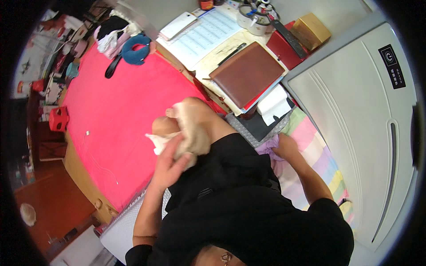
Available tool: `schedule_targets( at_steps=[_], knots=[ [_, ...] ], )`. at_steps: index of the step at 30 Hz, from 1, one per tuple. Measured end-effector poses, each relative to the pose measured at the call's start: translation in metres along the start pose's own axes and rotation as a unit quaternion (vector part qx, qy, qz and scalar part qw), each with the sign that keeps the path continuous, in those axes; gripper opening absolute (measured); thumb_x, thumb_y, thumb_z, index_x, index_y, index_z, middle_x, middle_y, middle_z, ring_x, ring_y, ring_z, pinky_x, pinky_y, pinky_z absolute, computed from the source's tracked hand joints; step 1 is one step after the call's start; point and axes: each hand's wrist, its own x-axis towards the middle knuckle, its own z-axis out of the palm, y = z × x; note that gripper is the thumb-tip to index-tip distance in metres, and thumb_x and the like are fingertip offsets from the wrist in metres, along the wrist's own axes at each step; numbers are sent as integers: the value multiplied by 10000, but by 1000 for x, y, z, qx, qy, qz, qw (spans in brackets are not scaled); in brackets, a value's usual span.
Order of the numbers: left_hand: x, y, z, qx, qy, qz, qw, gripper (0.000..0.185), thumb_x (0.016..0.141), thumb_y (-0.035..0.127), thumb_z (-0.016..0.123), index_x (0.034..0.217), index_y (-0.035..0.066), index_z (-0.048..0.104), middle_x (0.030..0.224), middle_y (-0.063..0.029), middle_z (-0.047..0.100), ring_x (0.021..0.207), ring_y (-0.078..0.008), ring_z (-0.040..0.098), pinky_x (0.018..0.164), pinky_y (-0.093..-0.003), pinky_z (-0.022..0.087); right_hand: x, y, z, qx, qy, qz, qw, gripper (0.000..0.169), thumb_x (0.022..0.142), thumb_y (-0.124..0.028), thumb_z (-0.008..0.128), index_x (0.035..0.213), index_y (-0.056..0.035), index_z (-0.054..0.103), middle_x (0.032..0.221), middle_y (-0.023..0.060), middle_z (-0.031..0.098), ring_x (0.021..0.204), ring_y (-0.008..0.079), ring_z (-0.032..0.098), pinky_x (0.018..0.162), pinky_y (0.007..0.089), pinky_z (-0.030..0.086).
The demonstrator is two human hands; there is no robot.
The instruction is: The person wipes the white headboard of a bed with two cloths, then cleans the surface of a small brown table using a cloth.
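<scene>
Beige and white cloth [194, 136] lies over my lap and knees, blurred along its edges. My left hand [171, 163] grips its near end between thumb and fingers. Off to the right, my right hand [285, 146] holds a bunched purple cloth [266, 146] above a pastel patchwork cover [306, 133]. Just beyond that cloth lie a flat black item [261, 128] and a white cloth or paper [274, 103] on a grey quilted pad [238, 123].
A pink-covered bed [123, 99] spreads out on the left, with a blue neck pillow [135, 50] at its far end. Ahead, a desk holds a brown leather folder [248, 73], a pen [232, 54] and printed sheets [213, 33]. A pale appliance door [359, 116] borders the right.
</scene>
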Motion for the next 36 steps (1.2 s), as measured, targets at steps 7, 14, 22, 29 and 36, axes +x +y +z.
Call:
schedule_targets(
  at_steps=[7,14,22,29,36],
  knots=[
    [-29,-40,18,38,-43,-40,998,522,838,40,710,1333,52,545,1156,-164,610,973,-272,642,848,-355,531,-53,-43,-95,-3,-53,-116,992,460,650,-215,789,1030,-43,595,1038,193,661,998,402,622,873,460,506],
    [-29,2,-20,-68,-26,2,997,202,904,55,590,1093,6,641,975,-115,660,932,-196,631,834,-334,500,-29,-163,-183,217,-93,-498,834,449,564,-122,751,991,-25,654,1519,143,433,1442,369,323,1167,423,294],
    [-12,47,-114,-30,85,22,996,243,895,39,577,1112,14,685,962,-105,664,874,-219,642,781,-332,512,51,-275,-197,176,-166,-512,824,456,657,-221,760,1064,-56,635,1008,116,659,917,251,640,865,369,508],
    [-49,82,-187,119,169,100,973,200,836,40,675,1032,33,714,873,-69,652,772,-194,627,697,-319,499,9,-290,-287,200,38,-631,749,499,610,-137,766,1076,-58,606,1071,88,614,1014,265,616,901,342,481],
    [-69,22,-105,125,-7,32,992,208,803,97,704,1010,90,681,899,-121,646,827,-337,646,697,-427,519,-5,-230,-204,105,-118,-480,863,537,643,-188,798,1136,-84,613,1080,145,637,1014,346,628,891,405,502]
  ],
)
